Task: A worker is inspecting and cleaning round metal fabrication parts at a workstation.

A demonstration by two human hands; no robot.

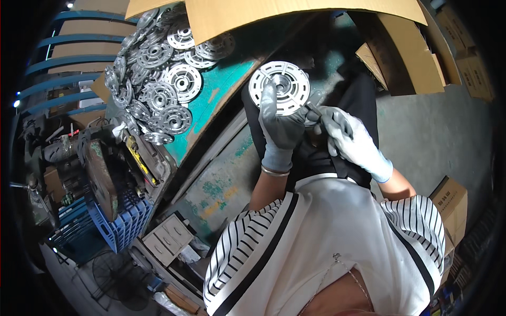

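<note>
My left hand (280,126), in a grey and white work glove, holds a round cast metal disc (291,104) over my lap. Its thumb lies across the disc's face, near the raised hub; slots ring the disc's outer part. My right hand (352,138), gloved too, is closed beside the disc's lower right edge. Between its fingers is a slim dark tool (313,111) whose exact kind I cannot make out. The tool's tip is near the rim; whether it touches I cannot tell.
Many similar metal discs (183,83) are heaped on a green worktop (213,97) at left. A large cardboard box (305,11) stands ahead, another box (408,52) at right. Machinery (100,174), a blue crate (124,226) and a drawer cabinet (167,238) are at lower left.
</note>
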